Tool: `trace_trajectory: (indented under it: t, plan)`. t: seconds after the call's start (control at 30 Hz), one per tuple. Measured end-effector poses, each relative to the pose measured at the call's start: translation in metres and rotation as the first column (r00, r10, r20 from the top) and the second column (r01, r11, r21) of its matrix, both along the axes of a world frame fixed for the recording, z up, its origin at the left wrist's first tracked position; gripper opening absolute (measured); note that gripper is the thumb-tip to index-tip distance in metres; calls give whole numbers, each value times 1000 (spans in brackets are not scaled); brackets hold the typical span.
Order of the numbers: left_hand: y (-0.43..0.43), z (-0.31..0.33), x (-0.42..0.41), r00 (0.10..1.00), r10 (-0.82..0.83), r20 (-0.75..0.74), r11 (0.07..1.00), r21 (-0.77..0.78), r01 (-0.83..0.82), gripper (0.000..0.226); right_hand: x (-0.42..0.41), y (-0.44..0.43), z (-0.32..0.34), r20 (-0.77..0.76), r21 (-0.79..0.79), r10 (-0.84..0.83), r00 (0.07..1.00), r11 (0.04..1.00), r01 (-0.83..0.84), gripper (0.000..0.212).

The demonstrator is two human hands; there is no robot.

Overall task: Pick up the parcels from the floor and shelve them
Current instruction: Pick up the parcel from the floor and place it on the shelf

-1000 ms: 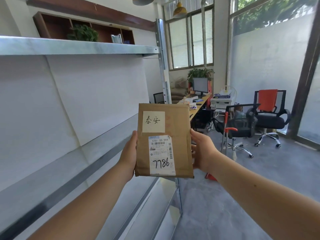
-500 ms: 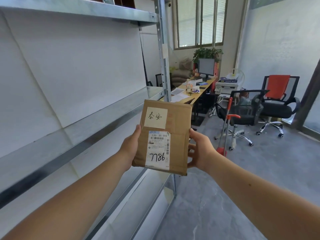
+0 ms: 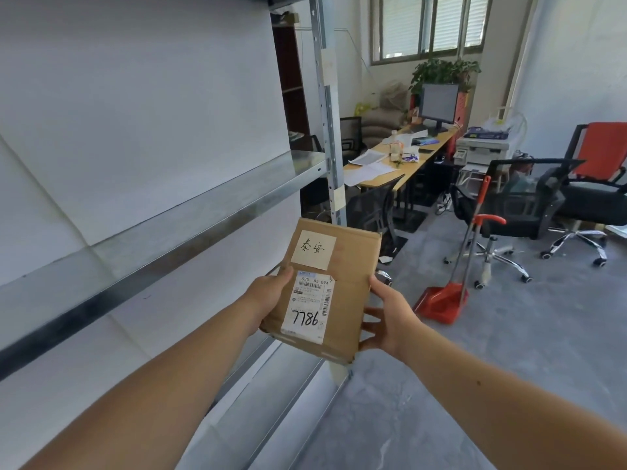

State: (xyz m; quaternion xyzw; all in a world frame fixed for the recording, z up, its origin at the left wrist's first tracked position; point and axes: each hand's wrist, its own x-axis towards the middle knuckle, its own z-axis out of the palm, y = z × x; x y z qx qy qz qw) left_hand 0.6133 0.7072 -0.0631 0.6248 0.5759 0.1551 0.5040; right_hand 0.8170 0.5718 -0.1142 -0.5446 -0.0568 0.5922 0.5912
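Observation:
A flat brown cardboard parcel (image 3: 349,293) is held out in front of me, its far end tipped away. It carries a handwritten note and a white shipping label marked 7786. My left hand (image 3: 268,300) grips its left edge and my right hand (image 3: 386,317) grips its right edge with fingers spread underneath. The parcel hangs in the air just off the front right corner of the metal shelving unit (image 3: 190,212), below the middle shelf level and above a lower shelf (image 3: 271,401).
The shelving's upright post (image 3: 330,130) stands just behind the parcel. A red dustpan with broom (image 3: 448,300) stands on the grey floor to the right. Black office chairs (image 3: 529,201), one with an orange back (image 3: 600,150), and a cluttered desk (image 3: 390,157) fill the background.
The parcel and both hands have dropped lower and tilted flatter, from the upper shelf level to below the middle shelf. My view has tipped downward.

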Motion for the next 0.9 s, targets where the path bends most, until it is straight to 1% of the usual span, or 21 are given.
trace_trajectory:
  t: [0.07,0.13,0.2,0.33,0.43,0.53,0.57,0.63,0.73,0.9]
  plan:
    - [5,-8,5,1000,-19,-10,999,26,19,54,5,6,-8,2,-20,14,1000,1000,-14,71]
    - [11,-15,8,999,-52,-10,996,65,53,39,7,13,-14,-2,-37,27,1000,999,-27,78]
    - [19,-20,8,997,-74,-26,992,104,77,32,6,22,-18,-14,-55,31,999,998,-31,80]
    - [47,-25,1,991,-112,-71,978,169,123,37,1,42,-24,-6,-77,55,998,995,-55,77]
    - [66,-28,-7,991,-97,-93,976,188,113,53,-5,58,-28,-23,-72,84,996,994,-85,71]
    - [80,-32,-15,982,-51,-181,959,265,98,70,-15,71,-34,-59,-53,96,994,994,-99,65]
    - [85,-33,-17,979,-36,-203,950,298,97,69,-19,75,-38,-80,-47,95,992,994,-99,65]
    - [94,-39,-19,973,-29,-231,934,339,108,56,-26,81,-47,-122,-50,88,989,994,-95,65]
    - [107,-53,-19,945,-73,-319,924,335,185,40,-34,89,-63,-151,-63,72,986,995,-82,61]
    - [124,-80,-23,903,-130,-410,921,287,263,35,-46,105,-84,-178,-118,54,983,990,-76,51]
